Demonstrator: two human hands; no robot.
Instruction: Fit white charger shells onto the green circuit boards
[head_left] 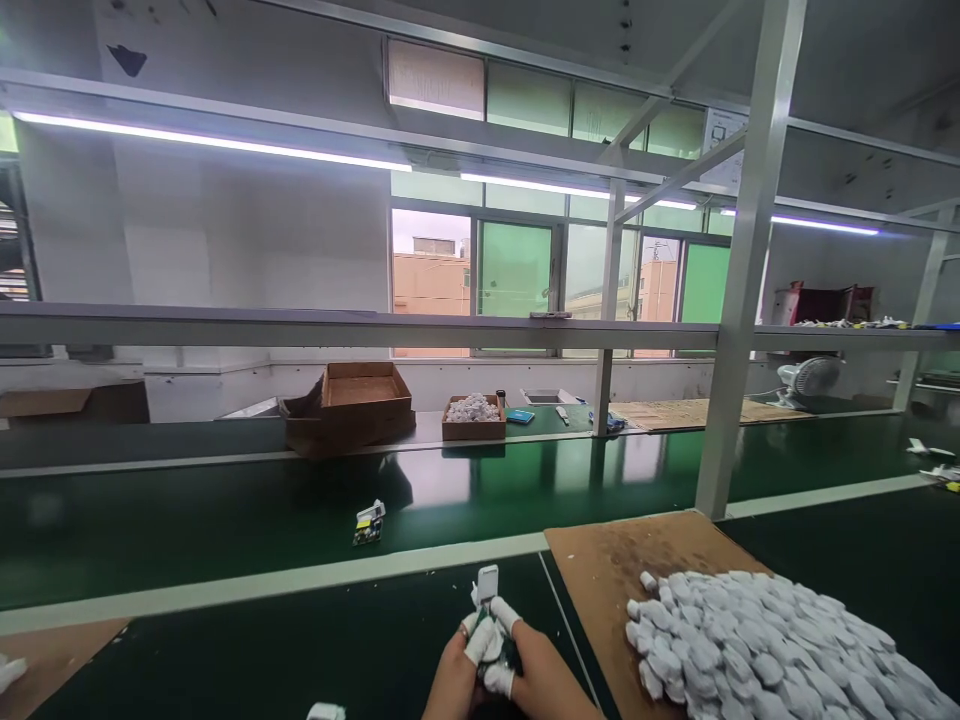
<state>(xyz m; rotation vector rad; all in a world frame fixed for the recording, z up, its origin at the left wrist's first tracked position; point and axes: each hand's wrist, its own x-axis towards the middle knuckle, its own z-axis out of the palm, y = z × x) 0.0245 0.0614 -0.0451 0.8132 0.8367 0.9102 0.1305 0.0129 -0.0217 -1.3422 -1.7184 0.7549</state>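
L hand (459, 662) & R hand (531, 660), fabric-wrapped fingers (505, 614) clamped on smooth wht rect. plastic pc (487, 582).

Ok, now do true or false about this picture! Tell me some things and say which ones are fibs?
1. The big white pile lies on brown cardboard. True.
2. The hands are far apart. False: the left hand and right hand are close together, holding a white piece.
3. White finger covers show on both hands. True.
4. The fan is on the left. False: the fan is at the back right.
5. A small brown box holds white pieces. True.
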